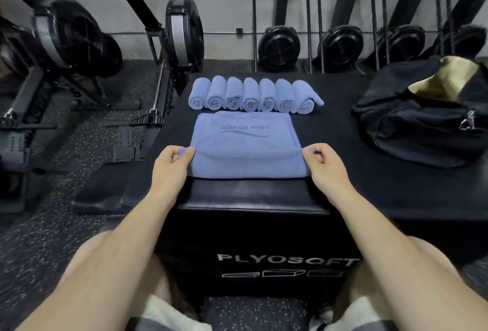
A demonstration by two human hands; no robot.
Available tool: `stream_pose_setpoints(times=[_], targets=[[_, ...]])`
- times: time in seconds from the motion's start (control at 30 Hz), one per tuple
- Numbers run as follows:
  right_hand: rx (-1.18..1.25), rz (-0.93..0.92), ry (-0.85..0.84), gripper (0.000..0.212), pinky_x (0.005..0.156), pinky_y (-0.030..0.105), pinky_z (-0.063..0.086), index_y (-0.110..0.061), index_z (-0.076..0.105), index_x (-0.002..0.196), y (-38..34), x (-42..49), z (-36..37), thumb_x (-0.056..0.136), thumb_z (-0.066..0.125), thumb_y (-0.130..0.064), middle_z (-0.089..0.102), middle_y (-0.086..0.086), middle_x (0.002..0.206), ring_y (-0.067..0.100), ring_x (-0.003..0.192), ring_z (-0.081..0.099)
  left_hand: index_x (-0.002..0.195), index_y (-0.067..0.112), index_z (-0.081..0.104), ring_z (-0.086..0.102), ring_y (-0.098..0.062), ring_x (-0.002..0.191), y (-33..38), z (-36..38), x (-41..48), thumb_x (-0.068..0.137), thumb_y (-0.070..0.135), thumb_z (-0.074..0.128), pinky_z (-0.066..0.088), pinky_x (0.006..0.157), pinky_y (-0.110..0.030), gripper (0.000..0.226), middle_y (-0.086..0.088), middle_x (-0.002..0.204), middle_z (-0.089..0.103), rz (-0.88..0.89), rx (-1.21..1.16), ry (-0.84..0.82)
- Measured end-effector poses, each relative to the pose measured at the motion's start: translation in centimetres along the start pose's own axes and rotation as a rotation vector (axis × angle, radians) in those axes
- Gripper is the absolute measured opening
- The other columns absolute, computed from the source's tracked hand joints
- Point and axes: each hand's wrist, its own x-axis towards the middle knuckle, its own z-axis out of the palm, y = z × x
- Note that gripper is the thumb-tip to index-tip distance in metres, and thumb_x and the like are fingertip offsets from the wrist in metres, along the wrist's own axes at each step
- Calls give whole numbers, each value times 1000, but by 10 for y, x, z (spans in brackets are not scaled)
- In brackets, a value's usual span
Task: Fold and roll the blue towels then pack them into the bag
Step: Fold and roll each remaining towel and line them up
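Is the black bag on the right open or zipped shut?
Open. The bag gapes at the top, showing its pale lining. None of the rolled towels shows inside it; they lie in a row on the box.

Both my forearms reach from the near edge toward the far side, bare and roughly parallel. My left hand sits on the left, knuckles up, thumb and curled fingers pinching a corner of the blue towel. My right hand mirrors it on the right, pinching the opposite corner, fingers curled under.
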Motion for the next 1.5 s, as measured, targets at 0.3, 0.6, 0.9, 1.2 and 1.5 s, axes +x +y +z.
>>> stream_pose_setpoints(times=[0.3,0.6,0.9,1.2,1.5], targets=[[-181,53,-136,63,63,29,35,-2,57,72,-14,5,-11,102,45,-56,52,-6,64,15,61,46,70,2,67,56,-20,68,20,-11,-4,95,59,51,41,71,-35,64,-6,69,66,-130,155,-114],[-420,-244,-228,9,83,26,46,-30,76,92,-6,7,4,87,76,-37,68,-16,90,6,87,59,88,29,75,60,-7,90,-2,-4,3,87,39,75,46,86,-32,9,13,94,69,350,626,-271],[-725,-421,-226,11,83,35,27,-23,68,95,-6,-1,36,100,60,-26,60,-10,99,22,101,50,94,29,76,58,-21,103,-12,17,-2,93,33,71,43,89,-42,7,11,102,67,558,783,-273],[-904,-380,-272,19,85,34,35,-25,65,84,-27,-13,15,93,51,-35,61,-12,89,17,93,50,81,26,70,59,-17,87,3,21,-24,86,47,49,47,86,-41,31,12,81,60,623,824,-335],[-807,-418,-298,26,92,37,42,-19,69,120,-22,15,71,104,53,-29,61,-1,119,26,111,50,153,35,41,12,-23,156,-6,55,-5,106,48,38,9,127,-45,49,11,166,26,418,975,-497]])
